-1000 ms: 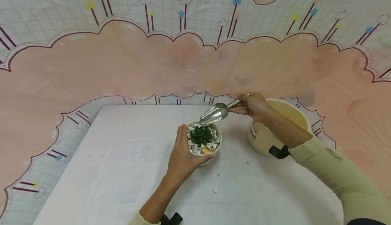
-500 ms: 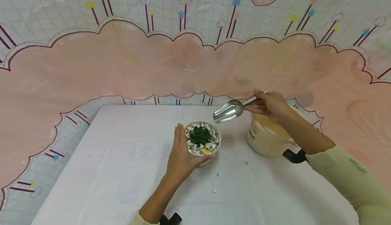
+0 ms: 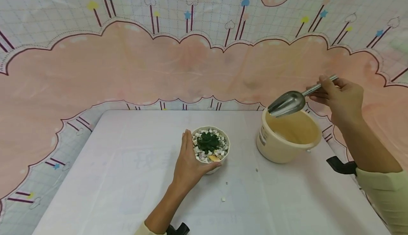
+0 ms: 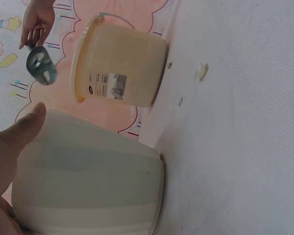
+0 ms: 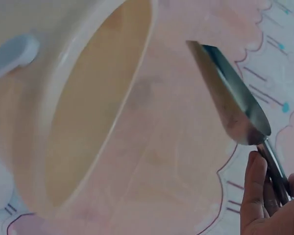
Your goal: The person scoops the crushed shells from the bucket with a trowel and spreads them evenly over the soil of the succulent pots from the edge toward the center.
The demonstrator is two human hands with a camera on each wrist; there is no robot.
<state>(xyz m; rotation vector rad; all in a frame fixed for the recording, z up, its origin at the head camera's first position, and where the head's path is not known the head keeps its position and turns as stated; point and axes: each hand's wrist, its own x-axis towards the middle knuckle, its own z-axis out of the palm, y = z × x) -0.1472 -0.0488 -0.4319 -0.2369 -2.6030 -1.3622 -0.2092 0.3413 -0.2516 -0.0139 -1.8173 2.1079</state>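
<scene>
My left hand [image 3: 190, 164] curls round the side of a white flowerpot [image 4: 88, 171] that stands on the table. Inside the pot sits a dark green succulent [image 3: 208, 141], ringed by white pebbles [image 3: 204, 155] and one yellowish piece. My right hand [image 3: 344, 98] grips the handle of a shiny metal scoop [image 3: 288, 103], its bowl tilted down to the left above the rim of a cream bucket [image 3: 280, 152]. In the right wrist view the scoop [image 5: 235, 98] shows no load, and the bucket's opening [image 5: 98, 107] faces it. How much the bucket holds is hidden.
A white-covered table [image 3: 127, 178] carries everything. Several small loose pebbles, one of them a white pebble [image 3: 223, 199], lie in front of the pot and bucket. A patterned pink cloth [image 3: 159, 68] hangs behind the table. The bucket has a handle [image 4: 118, 18].
My right hand has carried the scoop from over the pot to the right, up above the bucket. My left hand stays on the flowerpot.
</scene>
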